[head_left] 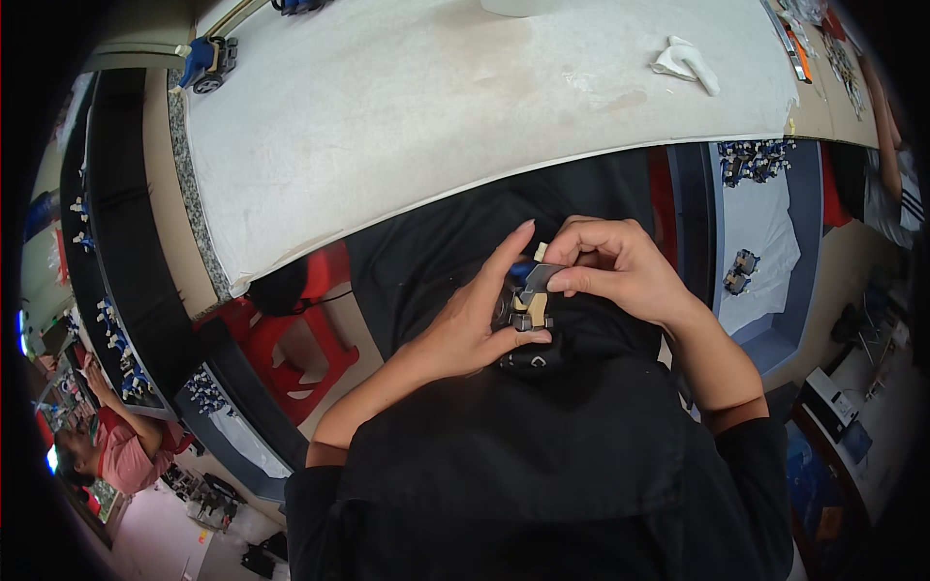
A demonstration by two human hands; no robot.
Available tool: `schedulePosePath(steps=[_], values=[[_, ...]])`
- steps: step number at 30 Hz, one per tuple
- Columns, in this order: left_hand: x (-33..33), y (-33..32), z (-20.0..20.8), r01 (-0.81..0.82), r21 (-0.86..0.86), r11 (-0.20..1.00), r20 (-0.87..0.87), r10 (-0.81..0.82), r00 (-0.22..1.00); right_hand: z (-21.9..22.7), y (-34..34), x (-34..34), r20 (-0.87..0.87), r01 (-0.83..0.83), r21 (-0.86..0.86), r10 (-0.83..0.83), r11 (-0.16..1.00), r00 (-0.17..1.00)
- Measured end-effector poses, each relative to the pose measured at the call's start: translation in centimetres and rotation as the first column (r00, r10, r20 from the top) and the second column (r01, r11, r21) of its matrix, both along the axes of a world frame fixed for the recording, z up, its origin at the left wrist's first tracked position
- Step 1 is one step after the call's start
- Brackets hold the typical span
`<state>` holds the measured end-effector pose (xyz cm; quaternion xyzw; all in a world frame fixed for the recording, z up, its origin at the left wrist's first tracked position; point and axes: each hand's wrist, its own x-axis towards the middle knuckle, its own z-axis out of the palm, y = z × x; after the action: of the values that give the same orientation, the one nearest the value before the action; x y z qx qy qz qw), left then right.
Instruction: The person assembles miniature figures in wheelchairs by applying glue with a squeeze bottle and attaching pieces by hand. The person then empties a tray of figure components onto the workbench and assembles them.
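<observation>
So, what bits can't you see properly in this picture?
All in the head view:
- Part of the small toy: covered by fingers of the left grip and right grip.
- The white round container: cut off by the top edge.
- The dark blue object: also cut off by the top edge.
- The clustered blue figures in the right-hand tray: too small and crowded to tell apart.

No lettering or numbers can be read, the edges perhaps too blurred.
</observation>
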<state>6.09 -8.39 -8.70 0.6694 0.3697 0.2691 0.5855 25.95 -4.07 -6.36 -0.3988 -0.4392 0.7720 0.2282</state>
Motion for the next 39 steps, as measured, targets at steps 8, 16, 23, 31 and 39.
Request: schedulePosePath(steps=[8,16,23,31,39], values=[[-0.3,-0.7,-0.9,0.054,-0.102,0.993,0.059,-0.048,0.997,-0.4,-0.2,0.2,-0.033,-0.069,-0.044,0.068,0.997,0.997],[0.0,-0.7,-1.1,0.040,0.000,0.999,0.038,-0.040,0.998,0.1,-1.6,-0.5,0.217,-0.073,0.325,0.001,0.943,0.976],[-0.2,-0.3,-1.2,-0.028,0.036,0.999,0.164,0.022,0.986,-0.1,-3.9,-0.9,0.291,0.070,0.610,-0.305,0.790,0.907],[-0.7,-1.3,-2.5,-0.031,-0.220,0.975,0.470,0.134,0.872,-1.0,-3.6,-2.2,0.139,-0.071,0.707,-0.040,0.703,0.989],[0.0,-1.6,-3.1,-0.123,-0.107,0.987,0.480,0.160,0.863,-1.3,-4.5,-3.1,0.178,0.008,0.625,-0.152,0.781,0.972]])
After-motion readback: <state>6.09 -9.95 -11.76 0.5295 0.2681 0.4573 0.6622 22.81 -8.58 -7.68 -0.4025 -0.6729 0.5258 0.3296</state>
